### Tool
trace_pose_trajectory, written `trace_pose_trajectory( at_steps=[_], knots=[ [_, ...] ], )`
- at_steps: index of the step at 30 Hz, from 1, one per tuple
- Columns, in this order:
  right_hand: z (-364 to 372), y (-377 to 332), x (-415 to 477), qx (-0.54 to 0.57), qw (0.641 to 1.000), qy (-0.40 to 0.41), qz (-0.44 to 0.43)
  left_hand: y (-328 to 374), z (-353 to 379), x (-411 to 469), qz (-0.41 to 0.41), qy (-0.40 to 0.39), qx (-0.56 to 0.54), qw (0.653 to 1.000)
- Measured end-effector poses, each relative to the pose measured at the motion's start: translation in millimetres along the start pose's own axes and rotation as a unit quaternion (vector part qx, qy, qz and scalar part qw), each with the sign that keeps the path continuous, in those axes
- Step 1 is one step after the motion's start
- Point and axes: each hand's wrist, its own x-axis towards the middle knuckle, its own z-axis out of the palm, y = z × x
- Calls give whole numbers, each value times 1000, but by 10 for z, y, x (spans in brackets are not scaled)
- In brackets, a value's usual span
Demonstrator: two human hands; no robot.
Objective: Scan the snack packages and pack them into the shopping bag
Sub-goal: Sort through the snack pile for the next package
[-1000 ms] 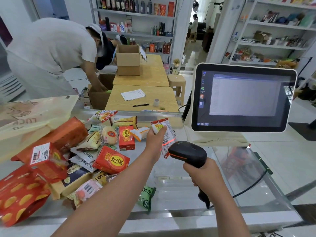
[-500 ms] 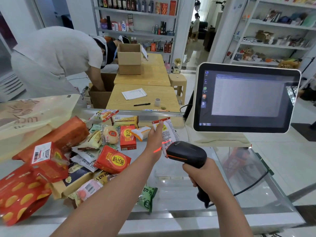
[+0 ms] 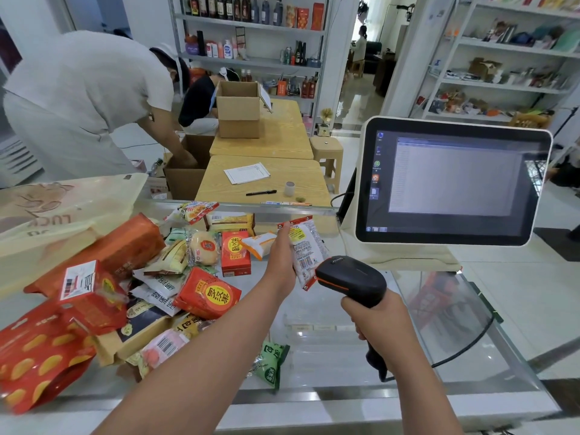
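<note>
My left hand [image 3: 281, 262] grips a white snack packet with red edges [image 3: 306, 249], held upright with its barcode side facing the scanner. My right hand [image 3: 378, 321] grips the handle of a black barcode scanner [image 3: 351, 282], whose head sits just right of and below the packet. A cream shopping bag [image 3: 59, 211] lies at the far left of the glass counter [image 3: 329, 343]. A heap of snack packages [image 3: 150, 287] covers the counter's left half, with a red box [image 3: 236, 253] and a green packet [image 3: 271, 364] among them.
A white-framed touchscreen monitor [image 3: 452, 180] stands at the right back of the counter. The scanner's cable [image 3: 464, 346] trails right over the glass. Beyond the counter are wooden tables [image 3: 266, 180], cardboard boxes, shelves, and a person bending over a box [image 3: 81, 102].
The red scan light seen on the packet and my left hand earlier is gone. The packet has tilted slightly, showing its barcode more to the scanner. The view shifted a little.
</note>
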Motion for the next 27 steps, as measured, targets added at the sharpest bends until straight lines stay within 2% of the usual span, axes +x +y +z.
trace_pose_trajectory(
  at_steps=[6,27],
  knots=[
    [34,6,-2,-2,999,32,-8,7,-8,-26,-2,-16,-10,1000],
    [35,51,13,-3,1000,17,-7,17,-51,-2,13,-15,-28,999]
  ],
)
